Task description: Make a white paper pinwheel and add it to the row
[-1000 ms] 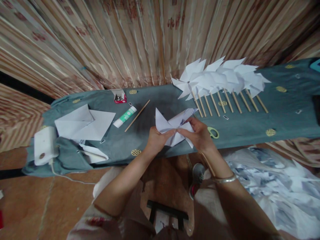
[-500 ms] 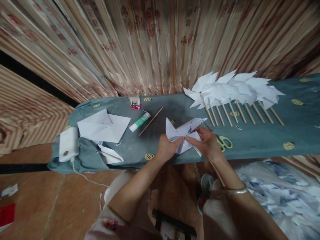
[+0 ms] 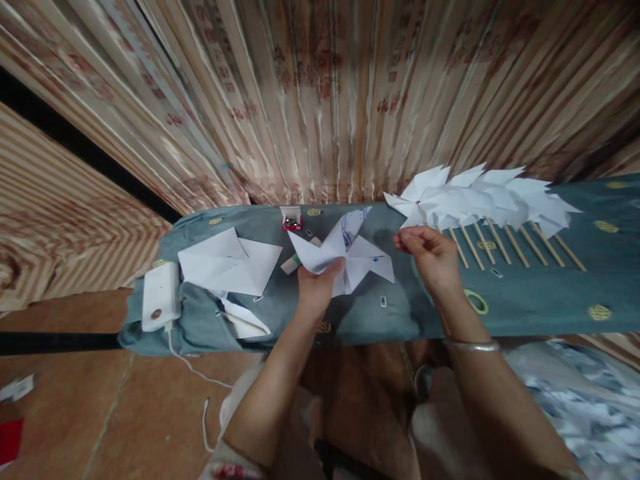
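My left hand (image 3: 320,287) pinches a white paper pinwheel (image 3: 356,261) at its centre, thumb on top. Blue marks show on some of its blades. To the right, my right hand (image 3: 431,257) is raised over the table with its fingertips pressed together; whatever may be between them is too small to make out. It is close to a row of finished paper pinwheels (image 3: 465,199) on wooden sticks. Behind the held pinwheel, a glue stick (image 3: 289,265) is partly covered. A small red box of metal pins (image 3: 291,222) stands open further back.
Folded white paper (image 3: 215,263) lies on the left of the cloth-covered table (image 3: 400,320), near a white device with a cable (image 3: 161,297). Green-handled scissors (image 3: 477,302) are partly behind my right arm. A bag of paper pieces (image 3: 575,393) is at lower right. Curtains (image 3: 320,100) hang behind.
My right hand has let go of the pinwheel and moved right and up. The left hand keeps hold of the pinwheel, whose blades now face up. The loose wooden stick has become hidden.
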### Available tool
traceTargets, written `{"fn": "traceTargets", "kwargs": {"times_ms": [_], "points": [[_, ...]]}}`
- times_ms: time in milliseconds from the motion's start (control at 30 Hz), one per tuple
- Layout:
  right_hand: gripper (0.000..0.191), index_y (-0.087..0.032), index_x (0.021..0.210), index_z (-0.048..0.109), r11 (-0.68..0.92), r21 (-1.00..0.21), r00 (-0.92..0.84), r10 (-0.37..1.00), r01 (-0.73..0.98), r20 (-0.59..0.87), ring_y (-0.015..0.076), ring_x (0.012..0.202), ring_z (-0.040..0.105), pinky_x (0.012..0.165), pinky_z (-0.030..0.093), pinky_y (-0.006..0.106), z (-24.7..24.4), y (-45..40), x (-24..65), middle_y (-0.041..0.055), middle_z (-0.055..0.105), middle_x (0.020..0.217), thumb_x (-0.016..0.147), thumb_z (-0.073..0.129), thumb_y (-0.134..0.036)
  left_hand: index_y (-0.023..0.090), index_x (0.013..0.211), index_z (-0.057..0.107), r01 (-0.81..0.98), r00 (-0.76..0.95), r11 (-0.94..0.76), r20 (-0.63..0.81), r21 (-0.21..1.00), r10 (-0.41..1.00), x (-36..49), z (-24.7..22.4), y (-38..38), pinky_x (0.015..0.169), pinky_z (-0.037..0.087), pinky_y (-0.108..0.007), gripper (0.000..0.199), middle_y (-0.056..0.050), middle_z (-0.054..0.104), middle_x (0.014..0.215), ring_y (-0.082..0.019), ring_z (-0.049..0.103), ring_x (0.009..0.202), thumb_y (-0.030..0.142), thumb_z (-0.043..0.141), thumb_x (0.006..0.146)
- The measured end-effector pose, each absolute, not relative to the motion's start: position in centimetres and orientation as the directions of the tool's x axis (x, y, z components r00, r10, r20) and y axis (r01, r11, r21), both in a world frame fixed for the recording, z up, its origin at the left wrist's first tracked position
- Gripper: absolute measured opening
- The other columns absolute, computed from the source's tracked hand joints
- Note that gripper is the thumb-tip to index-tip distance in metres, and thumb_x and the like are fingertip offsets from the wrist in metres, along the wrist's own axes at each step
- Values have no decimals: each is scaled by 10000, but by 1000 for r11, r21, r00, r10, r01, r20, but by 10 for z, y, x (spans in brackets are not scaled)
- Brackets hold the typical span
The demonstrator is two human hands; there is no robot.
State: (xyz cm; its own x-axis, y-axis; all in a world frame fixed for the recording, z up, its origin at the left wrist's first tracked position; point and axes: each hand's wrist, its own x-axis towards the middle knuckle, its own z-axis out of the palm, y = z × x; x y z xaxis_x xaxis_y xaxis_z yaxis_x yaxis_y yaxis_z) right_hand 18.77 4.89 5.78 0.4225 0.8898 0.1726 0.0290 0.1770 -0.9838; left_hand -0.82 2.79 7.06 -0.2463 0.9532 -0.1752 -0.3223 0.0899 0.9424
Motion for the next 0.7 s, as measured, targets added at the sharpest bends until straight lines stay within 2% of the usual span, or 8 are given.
{"fn": "traceTargets", "kwargs": {"times_ms": [100, 200, 267, 367, 433, 567, 700], "points": [[131, -195, 808, 719, 218, -923, 167, 945, 317, 280, 173, 671, 681, 662, 544, 303, 62, 77, 152, 18, 737, 719, 810, 639, -298, 105, 778, 754, -332, -354, 47, -171, 942, 920, -30, 78, 37, 665, 566, -295, 322, -92, 768, 789, -201, 709, 693, 263, 840, 510], [154, -193, 886, 736, 319, -724, -95, 938, 611, 333, 188, 800, 697, 729, 525, 292, 71, 108, 113, 45, 765, 872, 862, 587, -223, 91, 808, 748, -312, -450, -3, -145, 950, 881, -56, 83, 44, 708, 578, -300, 350, -121, 774, 861, -210, 723, 756, 285, 846, 533], [245, -169, 992, 728, 369, -528, -240, 924, 764, 299, 195, 892, 689, 793, 524, 308, 78, 129, 87, 74, 757, 985, 913, 497, -174, 85, 803, 739, -264, -543, -72, -87, 962, 835, -72, 86, 48, 729, 577, -288, 341, -129, 773, 879, -214, 726, 807, 274, 840, 538], [271, -127, 1003, 734, 425, -435, -319, 900, 794, 296, 220, 1102, 614, 974, 460, 337, 84, 158, 53, 128, 692, 1178, 898, 485, -114, 89, 847, 742, -221, -591, -125, -31, 967, 806, -93, 91, 52, 726, 575, -272, 316, -121, 773, 921, -215, 723, 860, 262, 803, 590], [278, -105, 981, 743, 477, -343, -406, 876, 809, 261, 242, 1149, 568, 1024, 418, 364, 84, 172, 35, 163, 649, 1234, 899, 478, -115, 105, 882, 741, -249, -600, -156, -26, 956, 800, -103, 93, 53, 742, 578, -273, 322, -100, 772, 921, -214, 723, 883, 238, 796, 593], [295, -83, 949, 750, 528, -236, -493, 848, 816, 195, 284, 1269, 454, 1054, 381, 390, 79, 187, 14, 204, 621, 1237, 923, 465, -153, 118, 880, 738, -285, -623, -197, -25, 938, 782, -113, 92, 55, 802, 583, -295, 321, -81, 768, 888, -220, 725, 917, 194, 805, 575], [299, -90, 1041, 734, 528, -157, -512, 849, 835, 133, 318, 1303, 417, 1025, 407, 419, 72, 194, 7, 207, 600, 1284, 932, 484, -212, 119, 875, 742, -287, -626, -225, -4, 931, 780, -116, 88, 57, 852, 581, -313, 310, -72, 771, 864, -218, 730, 910, 176, 801, 576]]}}
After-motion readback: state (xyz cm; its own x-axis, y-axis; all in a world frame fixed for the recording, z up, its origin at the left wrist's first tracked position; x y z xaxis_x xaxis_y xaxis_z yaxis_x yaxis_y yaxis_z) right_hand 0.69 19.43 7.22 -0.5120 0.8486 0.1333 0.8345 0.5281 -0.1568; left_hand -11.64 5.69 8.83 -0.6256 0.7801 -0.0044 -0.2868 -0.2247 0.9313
